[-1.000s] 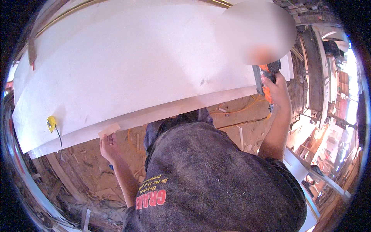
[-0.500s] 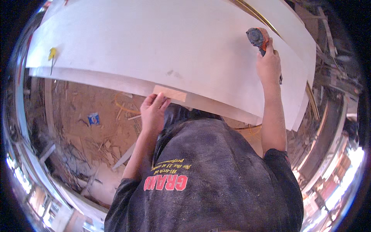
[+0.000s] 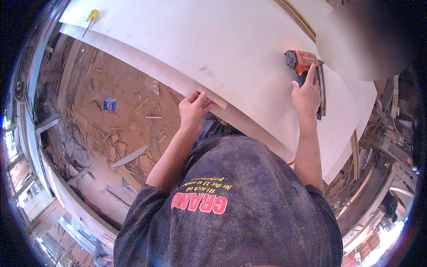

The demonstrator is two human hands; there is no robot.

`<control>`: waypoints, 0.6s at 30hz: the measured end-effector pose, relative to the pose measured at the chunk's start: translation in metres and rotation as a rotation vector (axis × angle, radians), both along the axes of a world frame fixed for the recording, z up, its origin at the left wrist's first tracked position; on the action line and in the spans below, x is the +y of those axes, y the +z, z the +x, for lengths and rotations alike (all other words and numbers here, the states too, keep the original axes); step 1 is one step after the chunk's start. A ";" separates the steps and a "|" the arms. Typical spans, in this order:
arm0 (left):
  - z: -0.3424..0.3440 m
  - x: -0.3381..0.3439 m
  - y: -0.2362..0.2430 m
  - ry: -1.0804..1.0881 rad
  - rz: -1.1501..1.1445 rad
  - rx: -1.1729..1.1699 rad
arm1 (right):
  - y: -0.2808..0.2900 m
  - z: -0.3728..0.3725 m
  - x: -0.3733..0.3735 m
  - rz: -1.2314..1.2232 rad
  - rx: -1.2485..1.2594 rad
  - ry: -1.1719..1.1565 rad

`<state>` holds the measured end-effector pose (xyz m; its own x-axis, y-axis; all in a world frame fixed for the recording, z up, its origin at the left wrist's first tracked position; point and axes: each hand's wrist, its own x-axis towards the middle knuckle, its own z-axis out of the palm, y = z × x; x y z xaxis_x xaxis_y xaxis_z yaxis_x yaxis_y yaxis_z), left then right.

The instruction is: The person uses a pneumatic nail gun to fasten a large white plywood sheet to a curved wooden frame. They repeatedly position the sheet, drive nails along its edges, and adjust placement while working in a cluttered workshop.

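My hands are apart, each with its own load. My left hand (image 3: 193, 109) pinches a small flat piece of wood (image 3: 216, 99) between thumb and fingers, right along the near edge of the white board (image 3: 240, 58). My right hand (image 3: 307, 93) is wrapped around the handle of an orange and black nail gun (image 3: 305, 60), its index finger stretched along the body. The gun is over the right part of the board; I cannot tell whether its nose touches the surface.

I take the step in hand to be setting the piece along the board's edge, with the gun not yet brought to it. The next move would call for a steady left hand, the piece square to the edge, and fingers clear of the nose.

A yellow tape measure (image 3: 92, 15) lies at the board's far left end. A long brown strip (image 3: 297, 20) runs across its far right part. Beyond the near edge, on the floor (image 3: 95, 84), lie a blue packet (image 3: 109, 104) and wood scraps (image 3: 129, 156).
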<state>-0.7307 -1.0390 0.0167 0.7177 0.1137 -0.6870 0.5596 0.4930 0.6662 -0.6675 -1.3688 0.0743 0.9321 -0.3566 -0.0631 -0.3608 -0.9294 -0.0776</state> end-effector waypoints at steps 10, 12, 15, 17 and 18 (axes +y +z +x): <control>-0.001 -0.009 -0.024 0.034 -0.267 -0.086 | 0.002 -0.009 0.005 -0.042 -0.016 -0.035; -0.004 -0.009 -0.030 0.058 -0.295 -0.057 | 0.003 -0.010 0.006 -0.048 -0.022 -0.023; -0.004 -0.017 -0.027 0.066 -0.302 0.016 | 0.006 -0.010 -0.001 -0.085 -0.051 -0.005; -0.004 -0.016 -0.022 0.029 -0.314 0.082 | 0.007 -0.011 -0.001 -0.136 -0.086 0.032; -0.005 -0.017 -0.019 0.013 -0.349 0.100 | 0.011 -0.012 0.000 -0.173 -0.086 0.019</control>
